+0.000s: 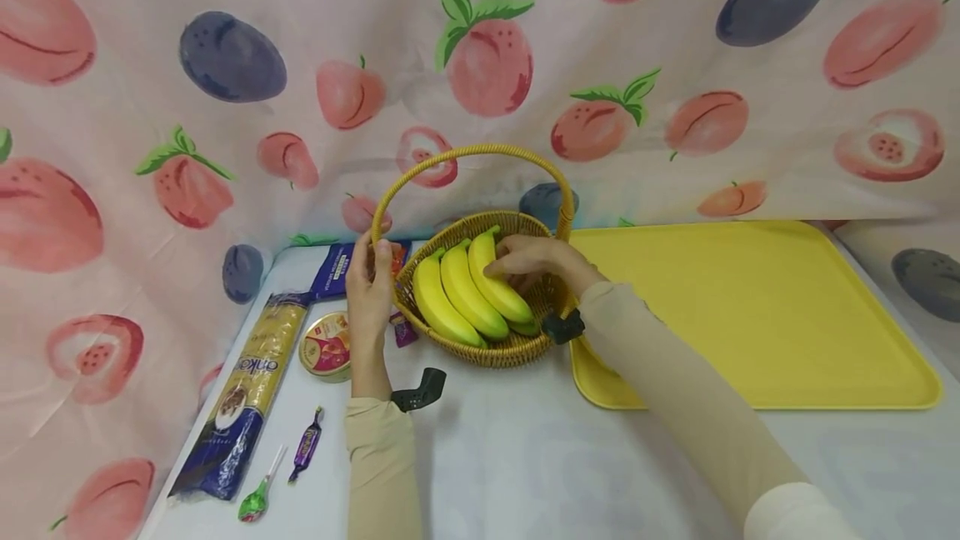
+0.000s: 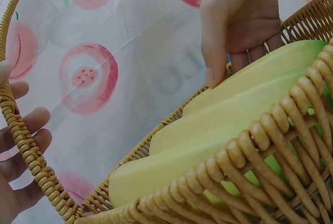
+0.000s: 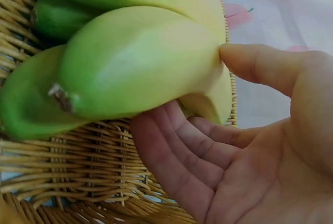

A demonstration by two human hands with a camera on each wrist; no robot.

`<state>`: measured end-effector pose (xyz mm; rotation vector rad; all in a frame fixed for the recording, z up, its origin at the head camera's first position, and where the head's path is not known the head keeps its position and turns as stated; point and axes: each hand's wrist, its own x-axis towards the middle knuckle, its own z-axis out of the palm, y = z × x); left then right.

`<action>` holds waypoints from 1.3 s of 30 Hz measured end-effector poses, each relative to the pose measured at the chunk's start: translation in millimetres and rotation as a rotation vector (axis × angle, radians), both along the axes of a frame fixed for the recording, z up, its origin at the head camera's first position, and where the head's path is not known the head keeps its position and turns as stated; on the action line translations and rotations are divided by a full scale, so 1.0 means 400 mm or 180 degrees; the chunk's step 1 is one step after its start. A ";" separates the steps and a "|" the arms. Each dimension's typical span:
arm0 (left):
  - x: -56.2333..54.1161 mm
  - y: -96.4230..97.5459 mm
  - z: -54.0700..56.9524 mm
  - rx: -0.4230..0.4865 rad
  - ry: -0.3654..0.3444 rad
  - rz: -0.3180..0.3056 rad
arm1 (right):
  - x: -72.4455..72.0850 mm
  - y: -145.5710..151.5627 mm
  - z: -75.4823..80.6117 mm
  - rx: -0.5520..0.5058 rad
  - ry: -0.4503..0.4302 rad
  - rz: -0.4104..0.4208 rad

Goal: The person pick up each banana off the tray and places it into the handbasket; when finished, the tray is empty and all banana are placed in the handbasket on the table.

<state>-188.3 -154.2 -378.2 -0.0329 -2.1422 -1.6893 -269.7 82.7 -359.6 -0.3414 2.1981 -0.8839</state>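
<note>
A wicker basket (image 1: 498, 354) with a tall arched handle (image 1: 480, 149) holds several bananas (image 1: 468, 290), yellow with green tips. My left hand (image 1: 370, 286) grips the left side of the handle, the fingers (image 2: 34, 122) passing behind it in the left wrist view. Inside the basket, my right hand (image 1: 534, 258) holds the rightmost banana (image 3: 140, 62). In the right wrist view its thumb presses the upper side and the curled fingers (image 3: 171, 156) reach underneath. More bananas lie beneath, partly hidden.
A yellow tray (image 1: 750, 315) lies to the right, partly under my forearm. Left of the basket are a spaghetti pack (image 1: 251, 390), a round tin (image 1: 327, 347), a blue packet (image 1: 331, 272), a lollipop (image 1: 255, 502) and wrapped candies (image 1: 306, 445). A fruit-print cloth (image 1: 480, 23) hangs behind.
</note>
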 end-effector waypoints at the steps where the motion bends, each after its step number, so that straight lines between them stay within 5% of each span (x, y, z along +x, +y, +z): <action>1: 0.000 0.000 0.000 0.0005 -0.0006 -0.0003 | 0.003 0.003 0.003 0.0038 0.0061 0.0022; 8: 0.002 0.001 0.005 0.0049 -0.0054 -0.0027 | 0.028 0.027 0.026 0.0056 0.0459 0.0139; 13: 0.022 0.012 0.040 0.0064 -0.0078 -0.0072 | 0.059 0.053 0.035 -0.0136 0.0759 0.0160; 17: 0.042 0.022 0.069 -0.0037 -0.0050 -0.0024 | 0.079 0.077 0.028 -0.0291 0.0944 0.0122; 24: 0.045 0.026 0.072 -0.0004 -0.0064 -0.0045 | 0.122 0.128 0.001 -0.0529 0.1397 -0.0054; 33: 0.040 0.024 0.066 0.0070 -0.0028 -0.0092 | 0.199 0.195 -0.029 -0.0964 0.1609 -0.0518; 39: 0.041 0.024 0.067 0.0067 -0.0059 -0.0075 | 0.242 0.233 -0.063 -0.1119 0.1501 -0.0707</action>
